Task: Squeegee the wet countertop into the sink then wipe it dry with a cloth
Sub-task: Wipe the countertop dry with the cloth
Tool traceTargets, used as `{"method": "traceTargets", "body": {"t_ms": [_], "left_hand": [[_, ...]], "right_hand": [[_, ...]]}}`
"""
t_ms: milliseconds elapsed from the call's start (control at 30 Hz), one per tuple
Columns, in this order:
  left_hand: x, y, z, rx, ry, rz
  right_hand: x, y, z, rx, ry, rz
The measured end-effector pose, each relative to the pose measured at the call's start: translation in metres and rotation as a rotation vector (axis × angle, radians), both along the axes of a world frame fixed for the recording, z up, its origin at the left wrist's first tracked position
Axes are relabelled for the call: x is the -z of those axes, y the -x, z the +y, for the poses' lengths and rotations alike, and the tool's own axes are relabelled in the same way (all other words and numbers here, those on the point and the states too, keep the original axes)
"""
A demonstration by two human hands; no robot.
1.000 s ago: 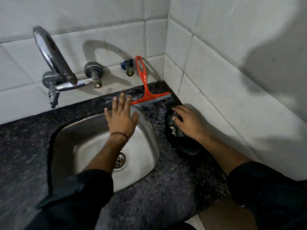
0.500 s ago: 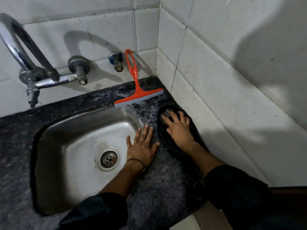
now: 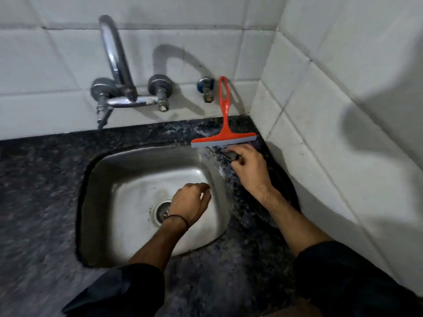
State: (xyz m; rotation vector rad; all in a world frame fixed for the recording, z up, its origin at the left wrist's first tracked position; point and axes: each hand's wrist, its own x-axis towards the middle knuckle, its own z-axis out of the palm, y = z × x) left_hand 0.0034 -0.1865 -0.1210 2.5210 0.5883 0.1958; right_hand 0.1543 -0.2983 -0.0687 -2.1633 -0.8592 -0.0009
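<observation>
An orange squeegee [image 3: 225, 124] with a grey blade leans against the back wall, blade on the dark speckled countertop [image 3: 229, 271] behind the steel sink [image 3: 128, 170]. A dark cloth [image 3: 282, 186] lies on the strip of counter between sink and right wall. My right hand [image 3: 248, 168] presses on the cloth's far end, fingers curled on it, just below the squeegee blade. My left hand [image 3: 191, 203] hovers over the sink basin near the drain [image 3: 163, 212], fingers loosely curled, holding nothing.
A chrome tap [image 3: 119, 72] with two valves stands on the tiled back wall [image 3: 57, 65]. A small blue-topped valve [image 3: 206, 88] sits beside the squeegee handle. The tiled right wall [image 3: 332, 110] runs close along the cloth. Wet patches show near the sink's right rim.
My left hand left the counter beside the sink and now hangs over the basin with curled fingers. My right hand slid with the cloth toward the squeegee. The view shifted left.
</observation>
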Motion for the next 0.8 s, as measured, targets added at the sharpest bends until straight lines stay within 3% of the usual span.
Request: {"method": "traceTargets", "body": {"t_ms": [167, 433, 600, 800], "left_hand": [[-0.004, 0.099, 0.083, -0.355, 0.085, -0.039], [-0.010, 0.325, 0.229, -0.855, 0.115, -0.062], [-0.017, 0.461, 0.314, -1.024, 0.065, -0.084], [-0.017, 0.590, 0.413, -1.173, -0.036, -0.102]], "right_hand": [[-0.015, 0.082, 0.112, -0.356, -0.135, 0.522], [-0.018, 0.274, 0.305, -0.670, -0.027, 0.953], [-0.015, 0.391, 0.434, -0.779, 0.061, 0.993], [-0.027, 0.496, 0.597, -0.972, 0.100, 0.629]]}}
